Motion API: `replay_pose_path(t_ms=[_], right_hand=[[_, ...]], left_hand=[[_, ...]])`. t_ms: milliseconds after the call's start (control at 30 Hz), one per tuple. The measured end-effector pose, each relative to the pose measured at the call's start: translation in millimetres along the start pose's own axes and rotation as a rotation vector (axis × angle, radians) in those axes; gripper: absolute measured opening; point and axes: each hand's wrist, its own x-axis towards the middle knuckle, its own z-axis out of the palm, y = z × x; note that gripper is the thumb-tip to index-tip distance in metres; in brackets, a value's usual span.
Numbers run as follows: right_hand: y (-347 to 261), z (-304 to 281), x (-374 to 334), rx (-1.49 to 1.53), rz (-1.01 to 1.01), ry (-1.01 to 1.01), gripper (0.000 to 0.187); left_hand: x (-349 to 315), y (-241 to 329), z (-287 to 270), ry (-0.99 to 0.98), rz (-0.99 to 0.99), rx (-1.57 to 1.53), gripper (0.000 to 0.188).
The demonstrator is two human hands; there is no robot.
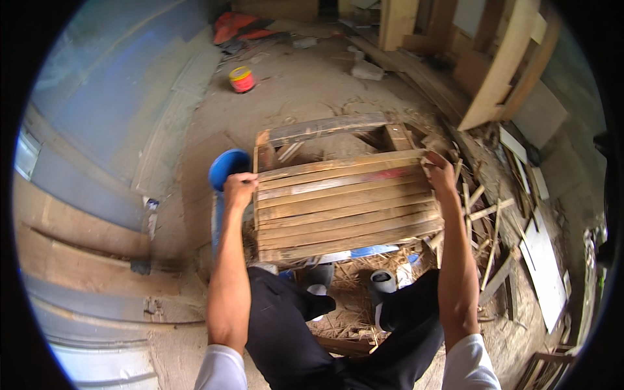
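Scrap wood (pixel 484 214) rt, barrel (pixel 224 170) lft

A weathered wooden crate (pixel 344 198) of nailed slats, slatted side facing up, held off the dirt floor, gripped at both ends.

Two bare hands hold a slatted wooden crate over a dirt floor.

The left hand (pixel 239 186) grips the left edge of the weathered slatted wooden crate (pixel 344 205), and the right hand (pixel 441 175) grips its right edge. A blue round plastic stool (pixel 226 166) stands just beside the left hand. A red and yellow can (pixel 242 78) lies well apart, near grey sheets.
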Motion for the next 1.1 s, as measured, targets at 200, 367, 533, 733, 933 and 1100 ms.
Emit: replay_pose_path(t_ms=[200,367,533,733,933,1100], right_hand=[[1.0,-2.0,-0.6,0.009,-0.036,-0.014,0.054],[12.5,-4.6,4.6,-0.036,-0.067,-0.078,0.057],[17.1,-8.1,7.4,-0.035,-0.025,-0.141,0.060],[9.6,-4.8,3.4,0.027,-0.025,-0.140,0.062],[13.6,-14.2,9.8,0.034,0.086,-0.032,0.059],[16.8,-22.2,4.3,-0.206,-0.046,0.038,0.054]], left_hand=[[-0.7,7.7,-1.2,0.020,-0.075,-0.053,0.016],[-2.8,14.0,-2.6,-0.016,-0.220,-0.164,0.017],[-3.6,11.4,0.5,0.014,-0.181,-0.141,0.019],[2.3,3.2,0.7,-0.001,-0.116,-0.043,0.028],[-8.9,53.9,14.6,0.124,0.038,0.113,0.043],[-46.2,125.0,79.2,-0.059,0.662,-0.024,0.058]])
